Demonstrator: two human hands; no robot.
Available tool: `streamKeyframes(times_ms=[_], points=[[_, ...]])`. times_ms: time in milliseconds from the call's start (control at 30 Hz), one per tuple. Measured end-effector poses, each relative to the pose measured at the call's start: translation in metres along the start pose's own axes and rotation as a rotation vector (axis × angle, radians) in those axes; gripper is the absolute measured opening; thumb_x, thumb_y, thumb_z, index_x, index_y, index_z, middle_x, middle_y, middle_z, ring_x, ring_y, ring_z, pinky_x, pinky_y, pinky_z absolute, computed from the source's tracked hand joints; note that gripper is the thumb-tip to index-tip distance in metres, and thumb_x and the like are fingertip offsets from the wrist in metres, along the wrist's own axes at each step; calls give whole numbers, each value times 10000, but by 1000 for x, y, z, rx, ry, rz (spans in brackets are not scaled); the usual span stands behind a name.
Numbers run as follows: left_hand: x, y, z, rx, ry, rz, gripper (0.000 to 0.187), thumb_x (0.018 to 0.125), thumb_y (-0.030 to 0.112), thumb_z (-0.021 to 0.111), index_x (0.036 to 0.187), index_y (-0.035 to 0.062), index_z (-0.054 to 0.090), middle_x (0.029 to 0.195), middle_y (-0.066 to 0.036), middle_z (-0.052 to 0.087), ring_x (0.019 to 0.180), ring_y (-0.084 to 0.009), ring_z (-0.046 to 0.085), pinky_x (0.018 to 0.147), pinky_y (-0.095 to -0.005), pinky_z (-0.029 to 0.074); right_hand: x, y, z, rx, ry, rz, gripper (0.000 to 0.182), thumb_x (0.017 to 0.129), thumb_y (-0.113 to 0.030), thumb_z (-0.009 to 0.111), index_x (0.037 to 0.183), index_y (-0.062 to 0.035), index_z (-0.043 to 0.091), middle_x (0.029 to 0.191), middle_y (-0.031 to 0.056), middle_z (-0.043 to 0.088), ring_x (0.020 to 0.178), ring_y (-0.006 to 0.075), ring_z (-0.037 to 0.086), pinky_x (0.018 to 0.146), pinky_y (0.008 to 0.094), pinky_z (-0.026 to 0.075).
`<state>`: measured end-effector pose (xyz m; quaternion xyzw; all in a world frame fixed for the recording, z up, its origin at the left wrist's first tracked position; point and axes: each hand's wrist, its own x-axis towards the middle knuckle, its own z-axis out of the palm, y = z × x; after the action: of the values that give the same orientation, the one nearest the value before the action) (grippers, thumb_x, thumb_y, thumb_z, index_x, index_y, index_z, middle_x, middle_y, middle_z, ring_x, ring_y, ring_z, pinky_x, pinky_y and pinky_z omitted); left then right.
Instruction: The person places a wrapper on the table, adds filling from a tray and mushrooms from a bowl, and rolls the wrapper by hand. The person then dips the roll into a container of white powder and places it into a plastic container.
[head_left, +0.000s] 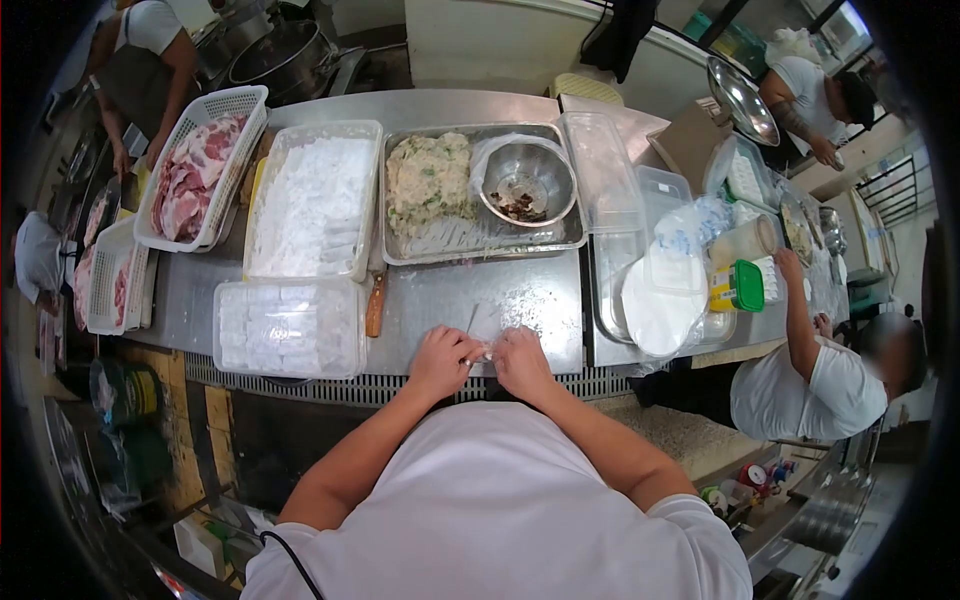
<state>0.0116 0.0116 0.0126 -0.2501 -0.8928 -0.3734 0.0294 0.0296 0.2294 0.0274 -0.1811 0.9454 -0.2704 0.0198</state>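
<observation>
At the steel table's front edge, my left hand (443, 362) and my right hand (522, 363) meet with fingers bent around a small translucent wrapper (486, 352). A thin stick-like utensil rises beside the left fingertips. Beyond them, a metal tray (430, 248) holds a pale minced mixture (430, 187) with green bits and a steel bowl (528, 181) with dark scraps inside. Left of the hands lies a wooden-handled tool (375, 305), its far end hidden by containers. What lies inside the wrapper is too small to tell.
Plastic containers of white pieces (310, 205) (285, 330) stand left, near a basket of raw meat (203, 175). On the right are clear lids (603, 170), white round sheets (655, 310) and a green-lidded tub (738, 287). Co-workers stand at far left and right.
</observation>
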Motion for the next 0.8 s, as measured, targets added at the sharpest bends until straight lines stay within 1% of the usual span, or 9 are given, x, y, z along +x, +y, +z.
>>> streamKeyframes(times_ms=[33,133,200,300,400,500,600,700,800], points=[[4,1,0,13,-8,-20,130,962,233,769,1029,136,823,1001,-70,706,1007,-331,630,921,-478,500,2,-1,2,10,23,28,173,882,-143,757,1007,-26,726,1064,170,653,1088,387,611,977,535,474],[16,-1,1,55,-48,-89,124,945,249,767,967,142,827,959,-63,692,995,-326,630,916,-474,500,3,-7,-1,-9,156,-78,239,859,-88,766,1082,-14,719,1059,171,652,1079,380,611,961,511,496],[24,-3,3,81,-97,-149,114,920,240,776,937,139,827,958,-68,693,1013,-334,633,923,-479,499,2,-13,-8,-74,108,-169,271,869,-101,760,1121,-16,705,1070,164,654,1070,371,613,954,497,500],[36,-3,-2,75,-234,-267,129,864,207,805,966,128,812,1031,-87,699,1034,-345,637,932,-475,499,4,-8,-3,-176,68,-235,291,895,-129,748,1157,-15,692,1079,156,655,1067,362,618,951,482,505],[33,-13,-12,-38,-54,60,245,834,175,839,1056,99,768,1096,-121,702,1048,-370,632,929,-515,499,6,-4,-1,-236,40,-237,283,915,-178,727,1149,-23,687,1093,147,654,1069,340,621,968,465,497],[27,-18,-19,-63,-116,196,313,834,154,846,1122,94,739,1136,-131,693,1055,-373,651,941,-496,513,11,-5,-9,-229,3,-203,268,918,-186,721,1135,-31,693,1098,146,660,1068,333,626,966,459,502],[26,-26,-12,-48,-104,218,258,889,160,816,1127,93,742,1102,-124,704,1044,-370,666,946,-473,524,14,-2,-10,-156,20,-168,242,920,-167,722,1121,-36,700,1108,149,673,1066,341,633,942,466,518],[31,-28,-5,-68,-84,137,239,922,137,791,1150,78,745,1070,-115,719,1036,-364,670,923,-471,531,16,7,-6,-116,50,-120,233,930,-134,733,1134,-26,707,1116,168,689,1068,356,641,944,472,529],[40,-29,-5,22,-125,86,226,951,171,764,1159,85,745,1065,-90,725,1035,-336,671,905,-456,524,20,12,-2,-114,79,-103,241,933,-117,735,1151,-15,715,1123,172,695,1067,361,643,948,469,535]])
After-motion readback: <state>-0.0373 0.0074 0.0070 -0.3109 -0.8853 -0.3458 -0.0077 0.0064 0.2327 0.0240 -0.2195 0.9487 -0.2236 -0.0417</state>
